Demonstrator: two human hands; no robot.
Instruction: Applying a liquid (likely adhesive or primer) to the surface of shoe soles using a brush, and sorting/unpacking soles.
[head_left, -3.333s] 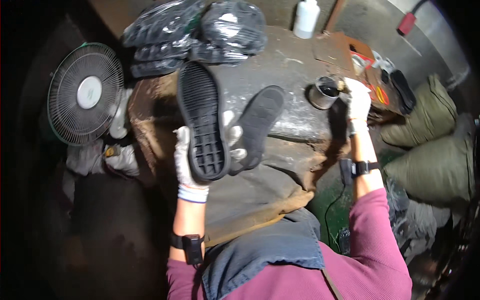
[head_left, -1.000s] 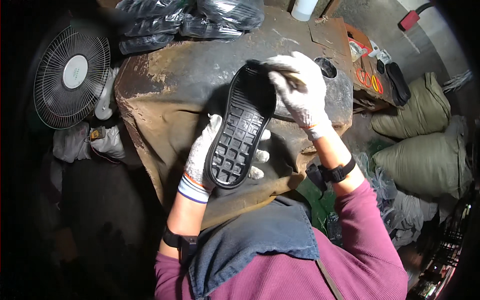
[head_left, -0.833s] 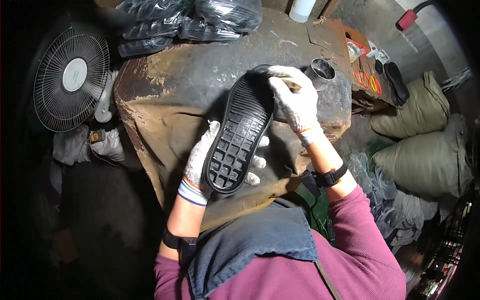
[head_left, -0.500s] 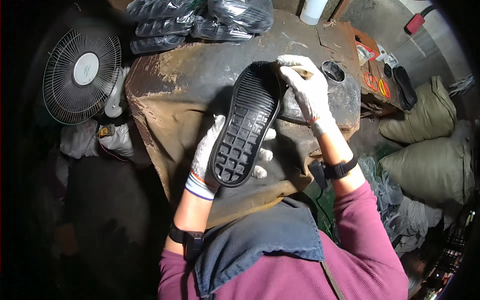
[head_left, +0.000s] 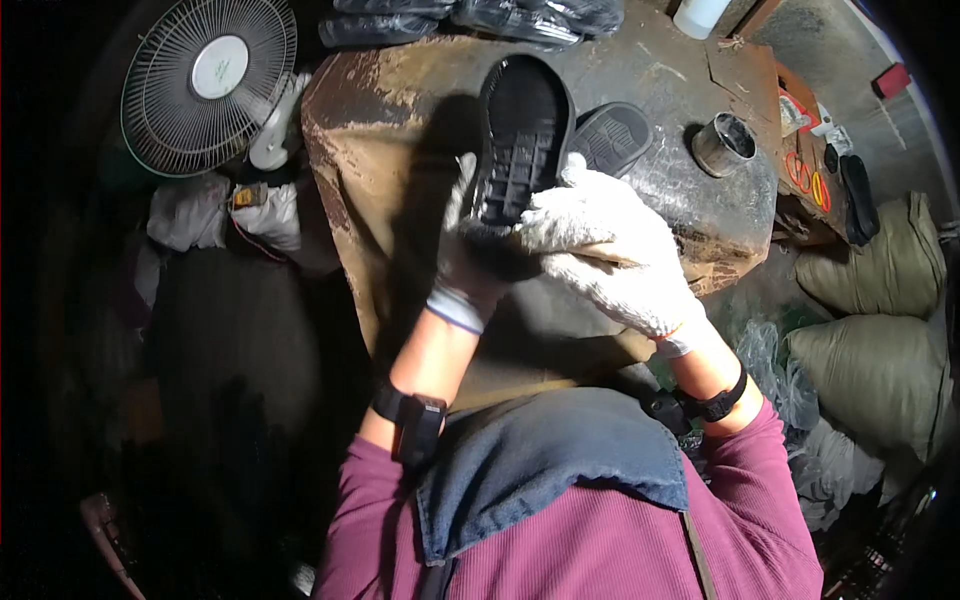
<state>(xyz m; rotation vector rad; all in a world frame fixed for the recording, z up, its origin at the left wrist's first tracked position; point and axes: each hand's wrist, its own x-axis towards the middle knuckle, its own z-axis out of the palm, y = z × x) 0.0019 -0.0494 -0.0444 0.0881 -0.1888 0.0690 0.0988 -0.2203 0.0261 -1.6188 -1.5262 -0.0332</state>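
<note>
A black shoe sole (head_left: 520,130), its gridded hollow side up, points away from me. My left hand (head_left: 462,235), in a white knitted glove, is closed around its near end from the left and below. My right hand (head_left: 610,245), gloved likewise, has its fingers pinched together at the sole's near right rim. Something yellowish shows between those fingers, too covered to name. Behind the right hand, another black sole (head_left: 612,138) lies on the worn table (head_left: 430,85). A dirty metal cup (head_left: 724,145) stands to its right.
A fan (head_left: 215,75) stands at the left. Black plastic-wrapped bundles (head_left: 520,18) and a white bottle (head_left: 700,14) sit at the table's far side. Orange-handled scissors (head_left: 798,172) lie on the right ledge, with stuffed olive sacks (head_left: 870,370) below.
My right hand has moved from the sole's far end down to its near end. The sole has turned more upright in view, and the second sole now shows. The whole view has shifted.
</note>
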